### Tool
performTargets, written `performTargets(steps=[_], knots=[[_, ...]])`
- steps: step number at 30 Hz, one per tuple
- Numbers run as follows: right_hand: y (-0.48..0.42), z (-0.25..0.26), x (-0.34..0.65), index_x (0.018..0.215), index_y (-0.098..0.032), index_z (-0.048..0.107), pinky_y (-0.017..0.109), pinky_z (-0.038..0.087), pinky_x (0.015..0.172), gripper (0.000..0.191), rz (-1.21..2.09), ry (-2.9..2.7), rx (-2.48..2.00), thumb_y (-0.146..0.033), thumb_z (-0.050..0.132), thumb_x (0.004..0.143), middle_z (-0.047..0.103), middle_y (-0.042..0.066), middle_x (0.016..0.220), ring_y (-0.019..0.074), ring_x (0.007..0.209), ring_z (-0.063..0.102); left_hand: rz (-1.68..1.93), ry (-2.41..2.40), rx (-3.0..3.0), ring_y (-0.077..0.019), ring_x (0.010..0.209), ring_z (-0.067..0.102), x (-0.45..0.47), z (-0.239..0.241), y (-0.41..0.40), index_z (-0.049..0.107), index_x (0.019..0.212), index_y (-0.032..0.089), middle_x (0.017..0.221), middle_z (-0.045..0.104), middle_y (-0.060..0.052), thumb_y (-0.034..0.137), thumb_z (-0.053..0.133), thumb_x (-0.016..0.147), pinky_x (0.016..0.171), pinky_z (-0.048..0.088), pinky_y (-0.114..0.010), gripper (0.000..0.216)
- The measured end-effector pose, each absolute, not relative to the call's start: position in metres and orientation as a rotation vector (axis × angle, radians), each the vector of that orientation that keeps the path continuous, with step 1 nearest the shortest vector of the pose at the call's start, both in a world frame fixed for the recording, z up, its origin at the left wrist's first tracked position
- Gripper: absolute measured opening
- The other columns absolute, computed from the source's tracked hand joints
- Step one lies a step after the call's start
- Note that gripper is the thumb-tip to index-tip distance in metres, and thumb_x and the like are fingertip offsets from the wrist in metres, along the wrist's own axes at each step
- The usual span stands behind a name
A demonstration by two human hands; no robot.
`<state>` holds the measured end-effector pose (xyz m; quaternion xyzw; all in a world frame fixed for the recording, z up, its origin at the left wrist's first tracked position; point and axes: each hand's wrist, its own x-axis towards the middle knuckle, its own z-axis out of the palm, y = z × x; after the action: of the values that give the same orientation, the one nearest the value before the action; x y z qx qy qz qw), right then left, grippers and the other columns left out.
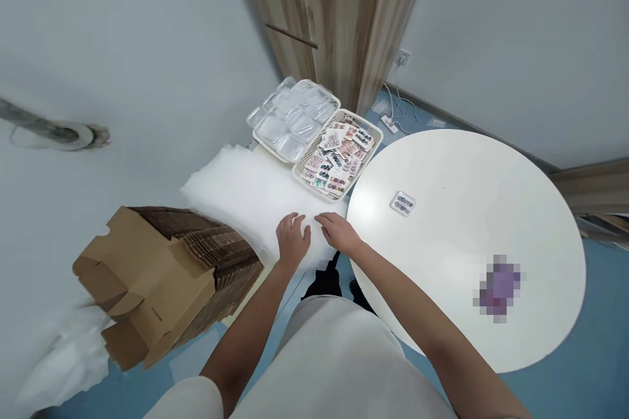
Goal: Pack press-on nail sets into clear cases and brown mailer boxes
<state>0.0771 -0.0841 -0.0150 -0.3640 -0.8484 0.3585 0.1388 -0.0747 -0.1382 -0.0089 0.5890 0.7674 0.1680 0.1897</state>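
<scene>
A stack of thin white foam sheets [246,183] lies in front of me, its near edge hanging loosely. Over its near part is my left hand [293,240], fingers spread and apart from the thumb, with nothing visible in it. Just to the right, my right hand [338,232] reaches inward with its fingers stretched out over the sheets. It appears to hold nothing. Whether the fingertips press on the foam is hard to tell. Beyond the hands stand a basket of carded small coloured items [339,160] and a basket of clear plastic boxes [295,121].
At right is a round white table [457,170] bearing a small clear pack [403,203] and a blurred purple item [500,288]. Flattened brown cardboard boxes [152,281] are stacked at left. A wooden cabinet [334,13] stands behind, with a power strip [389,124] on the floor.
</scene>
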Motion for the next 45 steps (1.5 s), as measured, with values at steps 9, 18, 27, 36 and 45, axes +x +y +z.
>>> performTargets(steps=[9,18,27,36,45], knots=[[-0.047,-0.049,-0.003,0.119,-0.016,0.049,0.041,0.031,0.099,0.045,1.091,-2.577,-1.010,-0.003,0.044,0.076,0.043,0.013,0.131,0.0236,0.126,0.032,0.332,2.185,1.561,-0.0257,0.121,0.038,-0.119,-0.034,-0.121,0.058,0.101,0.024,0.122,0.053,-0.008,0.025,0.043,0.082,0.102,0.011,-0.048,0.024],[-0.026,-0.027,-0.014,0.096,-0.018,0.061,0.041,0.030,0.095,0.027,1.056,-2.757,-0.814,-0.013,0.037,0.085,0.061,0.008,0.104,0.0202,0.102,0.053,0.515,2.193,1.451,-0.0228,0.108,0.052,-0.129,-0.014,-0.127,0.058,0.103,0.019,0.105,0.063,-0.009,0.026,0.031,0.088,0.104,0.006,-0.047,0.031],[-0.028,0.004,-0.008,0.099,-0.021,0.059,0.037,0.036,0.081,0.031,0.880,-2.808,-1.095,-0.008,0.038,0.081,0.065,0.008,0.080,0.0229,0.082,0.058,0.692,2.135,1.532,-0.0211,0.096,0.059,-0.136,0.013,-0.139,0.043,0.121,0.016,0.108,0.061,-0.010,0.041,0.047,0.081,0.103,0.021,-0.040,0.047],[-0.080,0.078,0.101,0.115,-0.016,0.052,0.043,0.032,0.098,0.033,0.314,-2.842,-0.637,-0.013,0.034,0.088,0.052,0.010,0.124,0.0217,0.120,0.041,0.802,1.782,2.204,-0.0225,0.126,0.033,-0.088,0.034,-0.164,0.029,0.134,0.014,0.134,0.039,-0.014,0.013,0.029,0.085,0.099,0.030,-0.042,0.049],[-0.187,0.128,0.304,0.123,-0.024,0.046,0.038,0.029,0.102,0.038,-0.317,-2.610,-0.982,-0.015,0.042,0.086,0.048,0.002,0.129,0.0177,0.124,0.037,0.589,1.111,2.723,-0.0332,0.132,-0.001,0.119,0.050,-0.163,-0.002,0.140,0.014,0.145,-0.002,-0.016,0.005,0.040,0.070,0.102,0.013,-0.057,0.081]])
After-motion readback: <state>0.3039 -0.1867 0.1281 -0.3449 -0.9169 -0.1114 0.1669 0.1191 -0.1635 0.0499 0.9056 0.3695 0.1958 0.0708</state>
